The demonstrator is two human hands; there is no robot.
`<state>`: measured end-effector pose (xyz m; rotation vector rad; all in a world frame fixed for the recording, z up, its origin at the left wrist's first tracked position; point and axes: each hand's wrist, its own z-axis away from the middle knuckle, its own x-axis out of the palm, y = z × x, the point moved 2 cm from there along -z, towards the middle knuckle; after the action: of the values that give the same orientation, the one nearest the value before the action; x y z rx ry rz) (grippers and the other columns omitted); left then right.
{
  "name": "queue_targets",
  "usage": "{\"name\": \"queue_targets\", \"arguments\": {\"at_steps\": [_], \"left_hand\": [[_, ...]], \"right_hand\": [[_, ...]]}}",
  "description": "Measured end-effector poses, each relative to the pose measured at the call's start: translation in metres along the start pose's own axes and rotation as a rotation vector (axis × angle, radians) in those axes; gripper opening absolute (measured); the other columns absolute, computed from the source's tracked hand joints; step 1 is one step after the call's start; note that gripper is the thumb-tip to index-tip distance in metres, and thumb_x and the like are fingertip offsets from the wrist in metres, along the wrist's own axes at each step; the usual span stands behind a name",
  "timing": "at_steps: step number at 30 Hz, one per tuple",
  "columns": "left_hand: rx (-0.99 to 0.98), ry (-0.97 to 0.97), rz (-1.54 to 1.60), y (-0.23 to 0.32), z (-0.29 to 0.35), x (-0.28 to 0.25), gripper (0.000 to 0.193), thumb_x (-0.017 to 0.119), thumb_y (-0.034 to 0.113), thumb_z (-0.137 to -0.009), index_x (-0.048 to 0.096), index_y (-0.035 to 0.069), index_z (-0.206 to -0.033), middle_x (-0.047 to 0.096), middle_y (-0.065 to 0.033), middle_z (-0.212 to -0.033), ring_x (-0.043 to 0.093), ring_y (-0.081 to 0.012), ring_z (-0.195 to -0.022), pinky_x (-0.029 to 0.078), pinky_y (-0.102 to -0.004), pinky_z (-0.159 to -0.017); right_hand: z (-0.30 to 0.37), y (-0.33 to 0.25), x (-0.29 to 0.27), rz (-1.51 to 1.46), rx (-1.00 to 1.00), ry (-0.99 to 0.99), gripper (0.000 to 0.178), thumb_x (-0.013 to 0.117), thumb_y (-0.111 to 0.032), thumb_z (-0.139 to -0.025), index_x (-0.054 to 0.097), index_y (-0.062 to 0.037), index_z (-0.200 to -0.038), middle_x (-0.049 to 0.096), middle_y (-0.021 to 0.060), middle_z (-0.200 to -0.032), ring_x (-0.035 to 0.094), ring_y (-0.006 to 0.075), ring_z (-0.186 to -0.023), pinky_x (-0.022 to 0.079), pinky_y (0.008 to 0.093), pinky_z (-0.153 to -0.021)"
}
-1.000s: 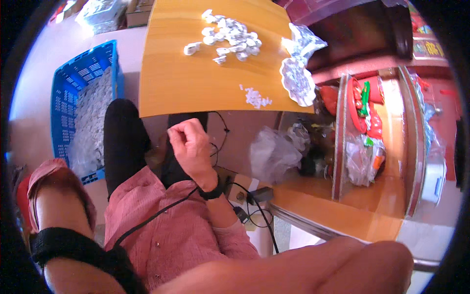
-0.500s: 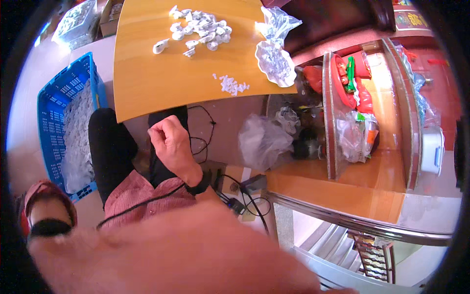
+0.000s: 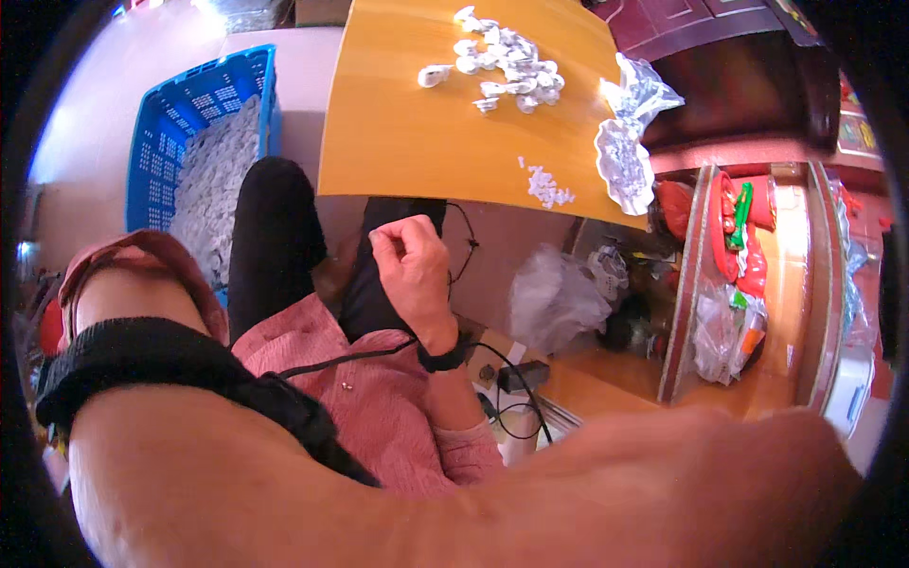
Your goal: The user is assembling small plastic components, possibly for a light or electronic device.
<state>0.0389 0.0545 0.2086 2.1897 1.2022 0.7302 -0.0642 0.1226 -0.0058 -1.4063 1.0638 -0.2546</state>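
Observation:
My right hand [image 3: 412, 270] hovers above my lap in front of the table's near edge. Its fingers curl in with the thumb pressed to them, and whatever they may hold is hidden. Across the bottom, very close and blurred, stretches my left forearm, with my left hand [image 3: 720, 473] at the lower right, its fingers not discernible. On the yellow wooden table [image 3: 398, 133] lie a pile of white plastic parts [image 3: 516, 66] and a small heap of tiny white pieces [image 3: 547, 187]. A white scalloped dish [image 3: 625, 170] of small pieces sits at the table's right edge.
A blue plastic crate [image 3: 161, 151] full of grey-white parts stands on the floor at left. A clear plastic bag [image 3: 644, 90] lies behind the dish. To the right are a shelf [image 3: 691, 284] with packages and a pale plastic bag [image 3: 554, 298]. Black cables [image 3: 540, 417] run beside me.
The view has shifted, so the table, crate and shelf sit farther right. My left arm now reaches farther right across the bottom, showing its black band. My right hand stays curled above my lap.

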Motion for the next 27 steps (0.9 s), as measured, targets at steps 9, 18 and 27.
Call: {"name": "queue_targets", "arguments": {"at_steps": [9, 18, 27], "left_hand": [[-0.022, 0.093, -0.079, 0.021, 0.025, -0.004, 0.029, 0.048, 0.015, -0.099, 0.058, -0.003, -0.119, 0.058, -0.0152, -0.103, 0.061, -0.0282, -0.093, 0.048, -0.0443, -0.082], [-0.053, 0.245, -0.224, 0.05, 0.051, 0.007, 0.03, 0.048, 0.016, -0.099, 0.059, -0.003, -0.12, 0.058, -0.0154, -0.105, 0.06, -0.0282, -0.095, 0.048, -0.0446, -0.083], [-0.118, 0.377, -0.373, 0.091, 0.08, 0.022, 0.03, 0.047, 0.016, -0.099, 0.059, -0.002, -0.12, 0.058, -0.0156, -0.107, 0.06, -0.0282, -0.097, 0.048, -0.045, -0.084]], "right_hand": [[-0.002, -0.001, 0.002, 0.078, -0.042, -0.036, 0.011, 0.069, -0.008, -0.086, 0.06, -0.0017, -0.084, 0.058, 0.0145, -0.083, 0.06, 0.0308, -0.073, 0.049, 0.0397, -0.065], [0.005, -0.004, 0.003, 0.077, 0.024, -0.067, 0.009, 0.07, -0.006, -0.087, 0.064, -0.0004, -0.085, 0.06, 0.0128, -0.084, 0.06, 0.0244, -0.071, 0.049, 0.0341, -0.064], [0.007, -0.009, -0.01, 0.151, 0.093, -0.016, 0.007, 0.068, -0.006, -0.085, 0.065, -0.0002, -0.085, 0.064, 0.0132, -0.087, 0.062, 0.0253, -0.077, 0.051, 0.035, -0.07]]}}
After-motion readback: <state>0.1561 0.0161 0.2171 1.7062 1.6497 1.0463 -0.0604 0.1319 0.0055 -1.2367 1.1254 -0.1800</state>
